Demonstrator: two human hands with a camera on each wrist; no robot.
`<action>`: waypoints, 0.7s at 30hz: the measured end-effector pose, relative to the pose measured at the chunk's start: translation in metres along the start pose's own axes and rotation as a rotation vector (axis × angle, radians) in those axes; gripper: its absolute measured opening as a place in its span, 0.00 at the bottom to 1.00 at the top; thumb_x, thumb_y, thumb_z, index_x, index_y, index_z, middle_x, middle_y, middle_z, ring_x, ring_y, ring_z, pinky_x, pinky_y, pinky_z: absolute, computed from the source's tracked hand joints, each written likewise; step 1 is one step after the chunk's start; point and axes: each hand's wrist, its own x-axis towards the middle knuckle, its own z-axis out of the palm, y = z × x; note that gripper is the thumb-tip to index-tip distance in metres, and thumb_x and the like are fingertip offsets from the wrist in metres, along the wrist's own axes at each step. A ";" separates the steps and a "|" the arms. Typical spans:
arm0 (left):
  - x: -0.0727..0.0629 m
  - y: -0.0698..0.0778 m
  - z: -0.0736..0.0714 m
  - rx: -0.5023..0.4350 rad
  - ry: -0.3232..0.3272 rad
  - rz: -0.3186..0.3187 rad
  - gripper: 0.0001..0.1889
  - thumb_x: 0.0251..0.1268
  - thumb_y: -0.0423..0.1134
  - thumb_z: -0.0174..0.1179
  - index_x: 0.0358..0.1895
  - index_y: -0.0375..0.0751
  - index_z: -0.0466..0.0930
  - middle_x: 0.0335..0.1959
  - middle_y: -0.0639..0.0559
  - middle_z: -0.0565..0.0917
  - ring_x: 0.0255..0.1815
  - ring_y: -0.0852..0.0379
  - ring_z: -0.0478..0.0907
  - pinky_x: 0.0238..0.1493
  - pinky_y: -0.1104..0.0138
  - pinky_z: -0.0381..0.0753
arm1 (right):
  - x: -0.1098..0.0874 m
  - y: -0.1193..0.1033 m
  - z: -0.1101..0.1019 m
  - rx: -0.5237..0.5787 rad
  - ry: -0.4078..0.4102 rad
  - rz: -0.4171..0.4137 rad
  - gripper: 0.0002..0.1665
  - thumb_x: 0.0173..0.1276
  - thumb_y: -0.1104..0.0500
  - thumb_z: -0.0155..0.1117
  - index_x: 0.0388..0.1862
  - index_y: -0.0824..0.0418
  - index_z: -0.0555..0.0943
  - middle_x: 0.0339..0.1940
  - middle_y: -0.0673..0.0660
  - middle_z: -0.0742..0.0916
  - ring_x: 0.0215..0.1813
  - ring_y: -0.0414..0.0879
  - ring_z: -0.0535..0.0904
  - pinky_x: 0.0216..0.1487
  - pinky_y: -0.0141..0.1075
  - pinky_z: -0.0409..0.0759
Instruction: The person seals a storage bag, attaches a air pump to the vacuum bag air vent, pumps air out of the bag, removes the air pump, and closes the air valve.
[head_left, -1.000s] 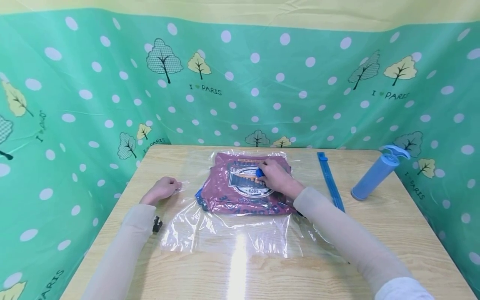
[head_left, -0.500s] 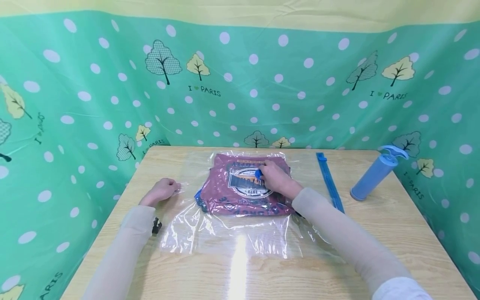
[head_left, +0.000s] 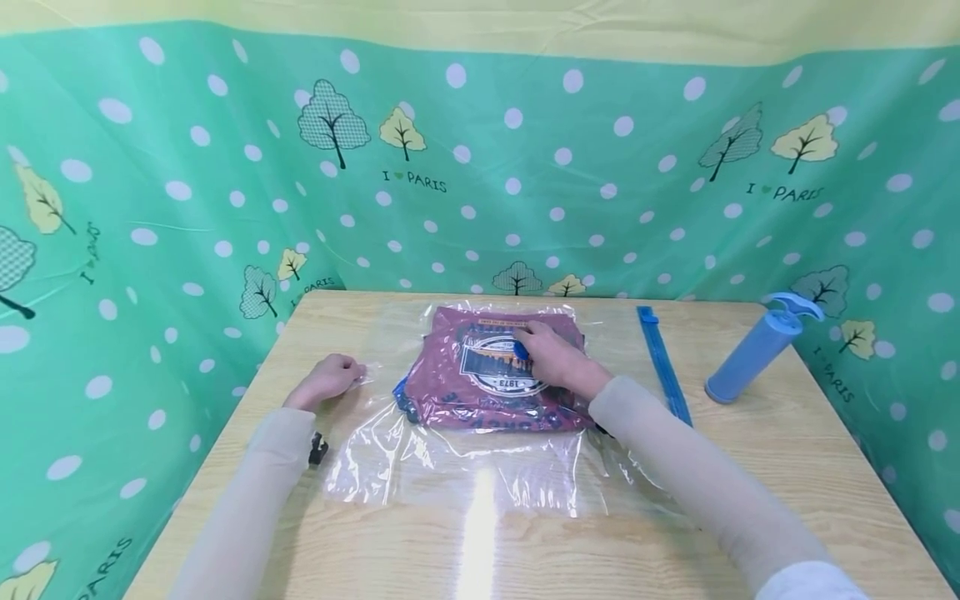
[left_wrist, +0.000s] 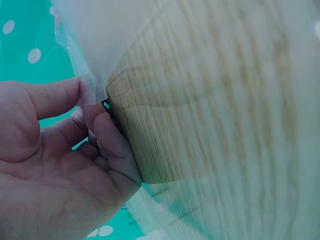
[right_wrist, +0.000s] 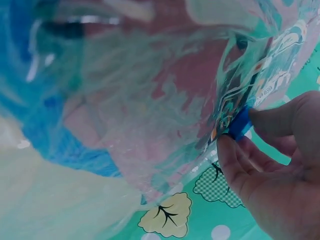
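Note:
A clear plastic vacuum storage bag point(head_left: 450, 467) lies flat across the table, with a folded maroon garment point(head_left: 442, 358) showing inside it. My left hand point(head_left: 327, 379) pinches the bag's left edge; in the left wrist view the thumb and fingers grip the clear film point(left_wrist: 93, 90). Over the garment's printed badge, my right hand point(head_left: 558, 354) holds a small blue valve cap point(head_left: 521, 349) between thumb and fingertips. In the right wrist view this cap is right at the bag's surface, and blue cloth point(right_wrist: 65, 145) shows through the film beside the maroon.
A blue hand pump point(head_left: 753, 354) stands tilted on the right side of the table. The blue zip strip point(head_left: 663, 362) runs along the bag's right side. A green patterned curtain point(head_left: 465, 183) encloses the table point(head_left: 405, 550) at the back and sides.
The blue cap shows at a different angle in my right fingers, which have shifted slightly. My left hand stays on the bag's edge.

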 end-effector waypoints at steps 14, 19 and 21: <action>0.001 -0.006 0.000 0.024 0.005 -0.001 0.19 0.84 0.43 0.49 0.29 0.40 0.74 0.25 0.51 0.73 0.27 0.55 0.68 0.32 0.63 0.71 | 0.006 0.003 0.003 0.002 0.089 0.092 0.20 0.76 0.55 0.71 0.51 0.72 0.81 0.43 0.64 0.84 0.48 0.57 0.83 0.54 0.53 0.84; 0.002 -0.004 0.000 0.038 0.003 0.014 0.19 0.84 0.43 0.50 0.29 0.40 0.74 0.25 0.51 0.74 0.26 0.55 0.68 0.31 0.63 0.71 | 0.002 0.002 0.002 -0.002 0.042 0.110 0.32 0.76 0.54 0.70 0.71 0.70 0.74 0.62 0.68 0.81 0.63 0.61 0.79 0.65 0.53 0.79; 0.003 -0.004 0.000 0.043 0.003 0.013 0.19 0.84 0.43 0.50 0.29 0.40 0.74 0.25 0.51 0.73 0.26 0.55 0.68 0.31 0.63 0.71 | 0.002 0.001 0.002 -0.012 0.021 0.074 0.35 0.73 0.61 0.70 0.76 0.69 0.71 0.66 0.69 0.78 0.66 0.62 0.77 0.69 0.53 0.76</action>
